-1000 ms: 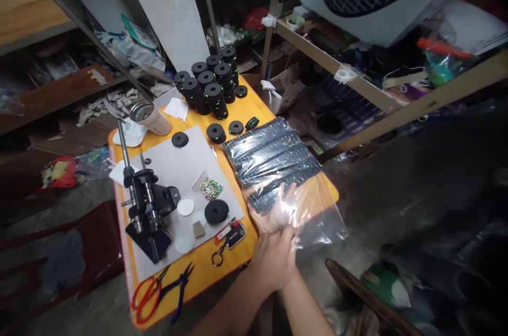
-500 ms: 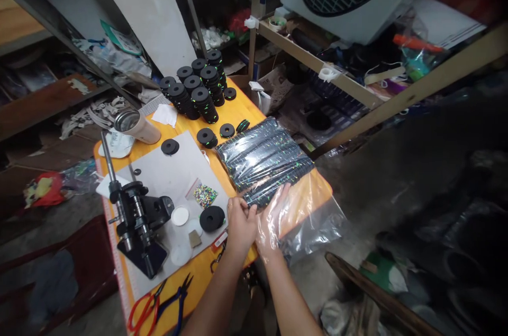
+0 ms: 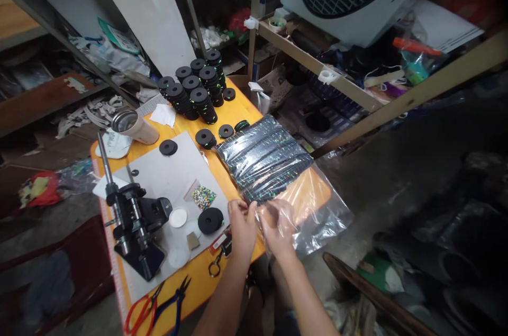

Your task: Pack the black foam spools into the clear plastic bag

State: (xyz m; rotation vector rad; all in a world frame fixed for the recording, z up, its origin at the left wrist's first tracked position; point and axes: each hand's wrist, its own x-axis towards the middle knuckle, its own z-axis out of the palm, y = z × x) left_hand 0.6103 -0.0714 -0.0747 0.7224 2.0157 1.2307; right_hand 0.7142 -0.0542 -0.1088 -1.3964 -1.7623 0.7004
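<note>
A clear plastic bag [image 3: 323,222] lies on the right part of the yellow table, filled with several rows of black foam-like discs [image 3: 264,153] with green flecks. At the bag's near-left edge, my left hand [image 3: 243,225] has its fingers closed on the plastic. Beside it, my right hand [image 3: 280,225] is inside the bag, seen through the film, with bent fingers against the near row of discs. Glare on the film hides what those fingers hold. To the left of my hands lie a few loose black discs [image 3: 210,220].
Stacks of black discs [image 3: 198,95] stand at the table's [image 3: 240,95] far end. On a grey mat [image 3: 174,166] are a black metal fixture [image 3: 138,219] and a small bag of coloured beads [image 3: 203,197]. Red-handled scissors [image 3: 138,312], blue pliers [image 3: 174,301] and a tumbler [image 3: 137,127] sit nearby.
My right hand has drawn back from lying stretched along the near row; its fingers are now bent. The bag's loose end has spread out rightward. My left hand stays at the bag's edge.
</note>
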